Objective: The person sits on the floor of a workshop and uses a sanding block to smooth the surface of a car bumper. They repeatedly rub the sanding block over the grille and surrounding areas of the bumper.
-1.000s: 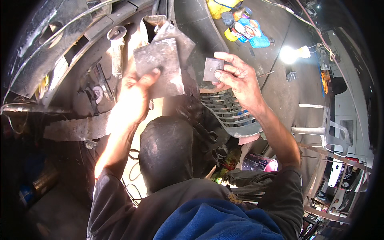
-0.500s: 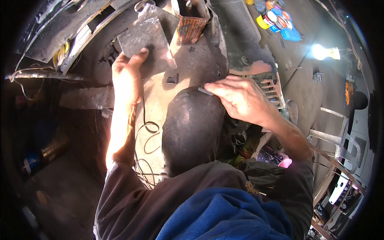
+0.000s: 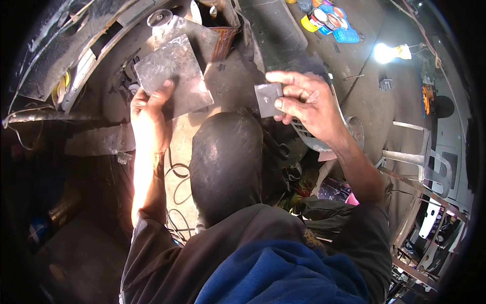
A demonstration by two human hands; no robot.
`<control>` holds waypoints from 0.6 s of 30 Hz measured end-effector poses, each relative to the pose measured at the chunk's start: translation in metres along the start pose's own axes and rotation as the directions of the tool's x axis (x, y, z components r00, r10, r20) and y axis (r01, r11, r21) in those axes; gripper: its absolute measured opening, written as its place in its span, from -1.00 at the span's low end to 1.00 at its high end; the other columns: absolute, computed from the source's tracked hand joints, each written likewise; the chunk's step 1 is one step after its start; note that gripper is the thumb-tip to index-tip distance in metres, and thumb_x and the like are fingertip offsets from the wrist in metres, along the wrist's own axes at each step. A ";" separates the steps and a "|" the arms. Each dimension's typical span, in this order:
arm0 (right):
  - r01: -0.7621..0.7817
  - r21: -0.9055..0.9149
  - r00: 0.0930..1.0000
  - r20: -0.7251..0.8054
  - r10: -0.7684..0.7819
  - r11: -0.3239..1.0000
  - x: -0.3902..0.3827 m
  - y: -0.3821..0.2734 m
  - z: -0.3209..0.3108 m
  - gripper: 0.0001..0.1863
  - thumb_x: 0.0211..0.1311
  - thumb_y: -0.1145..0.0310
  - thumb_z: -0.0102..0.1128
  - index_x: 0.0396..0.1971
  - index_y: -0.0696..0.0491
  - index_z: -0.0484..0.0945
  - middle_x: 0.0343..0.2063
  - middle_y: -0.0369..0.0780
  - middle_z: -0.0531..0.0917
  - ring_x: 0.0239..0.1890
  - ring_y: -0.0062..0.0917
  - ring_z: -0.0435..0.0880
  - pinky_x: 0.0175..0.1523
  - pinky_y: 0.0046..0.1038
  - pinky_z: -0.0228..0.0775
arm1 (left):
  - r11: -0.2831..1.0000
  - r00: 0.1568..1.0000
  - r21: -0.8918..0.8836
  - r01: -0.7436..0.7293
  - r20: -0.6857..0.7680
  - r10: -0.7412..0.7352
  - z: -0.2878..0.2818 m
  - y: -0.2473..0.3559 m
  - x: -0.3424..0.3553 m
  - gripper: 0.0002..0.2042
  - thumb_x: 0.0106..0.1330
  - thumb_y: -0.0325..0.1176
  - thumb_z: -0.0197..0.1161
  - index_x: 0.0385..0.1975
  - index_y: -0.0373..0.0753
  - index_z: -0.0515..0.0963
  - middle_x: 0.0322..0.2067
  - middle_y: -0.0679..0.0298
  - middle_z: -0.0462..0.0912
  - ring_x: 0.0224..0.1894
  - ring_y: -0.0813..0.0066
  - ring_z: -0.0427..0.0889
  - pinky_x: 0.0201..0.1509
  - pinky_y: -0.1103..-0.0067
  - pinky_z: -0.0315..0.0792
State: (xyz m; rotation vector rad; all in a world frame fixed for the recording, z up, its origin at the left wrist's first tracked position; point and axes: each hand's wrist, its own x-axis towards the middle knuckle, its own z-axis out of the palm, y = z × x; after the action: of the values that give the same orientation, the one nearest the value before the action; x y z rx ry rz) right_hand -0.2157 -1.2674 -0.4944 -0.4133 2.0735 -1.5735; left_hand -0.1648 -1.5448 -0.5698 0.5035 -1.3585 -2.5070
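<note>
Closed around the lower edge of a flat grey metal-looking plate (image 3: 172,68) is my left hand (image 3: 152,114), its thumb on the upper face. My right hand (image 3: 316,109) pinches a small grey rectangular flat piece (image 3: 266,99), which has a light speck near its middle. The index finger of that hand stretches out above the piece. The plate and the small piece are apart. Between my hands, and nearer to me, is my bent knee (image 3: 228,157) in dark cloth.
A rectangular tin (image 3: 225,43) and a round disc (image 3: 160,18) stand beyond the plate. Colourful cans (image 3: 324,19) lie far right. A lit bulb (image 3: 387,52) and a pale metal frame (image 3: 405,157) are at right. Black cable (image 3: 177,175) loops beside my knee.
My right hand has lifted off my knee with the small piece, turning its flat face into view. My left hand still holds the plate. The whole view has shifted somewhat.
</note>
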 end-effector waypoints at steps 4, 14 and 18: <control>0.047 -0.080 0.999 -0.003 -0.047 0.996 0.011 0.004 0.005 -0.63 0.23 0.65 0.03 0.04 0.09 0.47 -0.37 -0.34 0.61 -0.42 -0.75 0.52 -0.34 -0.67 0.45 | 0.999 1.000 -0.035 -0.004 0.021 0.005 0.012 0.002 -0.009 -0.70 0.17 -0.48 0.23 -0.09 -0.41 0.52 -0.16 0.14 0.62 -0.13 0.36 0.60 0.05 0.45 0.46; 0.217 0.052 0.968 0.117 -0.222 0.975 0.022 0.033 0.036 -0.66 0.16 0.64 0.25 -0.12 0.07 0.37 -0.28 -0.33 0.53 -0.27 -0.73 0.54 -0.22 -0.65 0.47 | 0.998 0.998 -0.034 -0.052 -0.045 0.051 -0.003 0.022 -0.021 -0.73 0.17 -0.50 0.21 -0.13 -0.43 0.53 -0.17 0.10 0.62 -0.17 0.34 0.62 0.02 0.42 0.49; 0.274 -0.006 0.960 0.065 -0.273 0.962 0.025 0.031 0.044 -0.67 0.13 0.66 0.26 -0.13 0.10 0.41 -0.30 -0.35 0.52 -0.25 -0.75 0.52 -0.16 -0.66 0.44 | 0.999 0.995 0.014 -0.051 -0.088 0.052 -0.005 0.024 -0.019 -0.75 0.18 -0.51 0.21 -0.14 -0.40 0.53 -0.18 0.11 0.63 -0.16 0.34 0.62 0.01 0.39 0.51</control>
State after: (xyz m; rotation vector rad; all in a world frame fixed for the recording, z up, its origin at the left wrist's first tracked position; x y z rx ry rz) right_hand -0.2104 -1.3073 -0.5380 -0.7749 2.0491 -1.6745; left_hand -0.1439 -1.5545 -0.5491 0.5673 -1.3365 -2.4072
